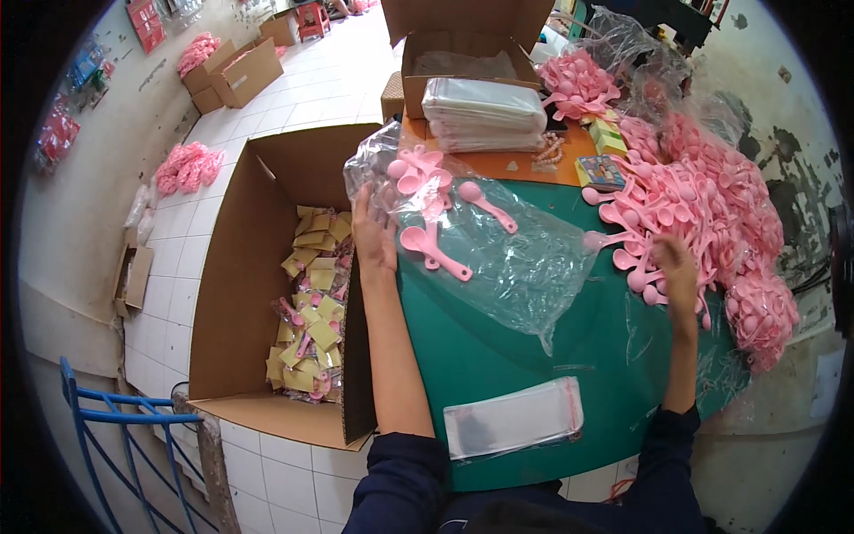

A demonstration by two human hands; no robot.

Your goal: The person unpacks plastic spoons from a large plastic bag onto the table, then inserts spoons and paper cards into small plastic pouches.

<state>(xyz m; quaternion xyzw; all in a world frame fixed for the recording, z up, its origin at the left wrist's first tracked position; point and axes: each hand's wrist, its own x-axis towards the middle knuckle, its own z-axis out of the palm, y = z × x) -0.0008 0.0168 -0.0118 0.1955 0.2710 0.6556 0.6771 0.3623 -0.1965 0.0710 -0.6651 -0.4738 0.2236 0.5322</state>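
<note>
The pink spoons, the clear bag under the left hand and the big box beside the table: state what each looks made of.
Pink spoons: apparently moulded plastic, uniform colour with a soft sheen. Clear bag: thin plastic film, see-through, crinkled, with glare streaks; the left hand rests at its edge. Big box: brown cardboard, matte, with folded flaps. The right hand reaches into the spoon heap.

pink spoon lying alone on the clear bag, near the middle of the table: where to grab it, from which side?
Grip the pink spoon by its straight handle, probably from above. It lies flat on the clear bag, bowl toward the upper left, handle free toward the lower right, apart from the other spoons.
</note>
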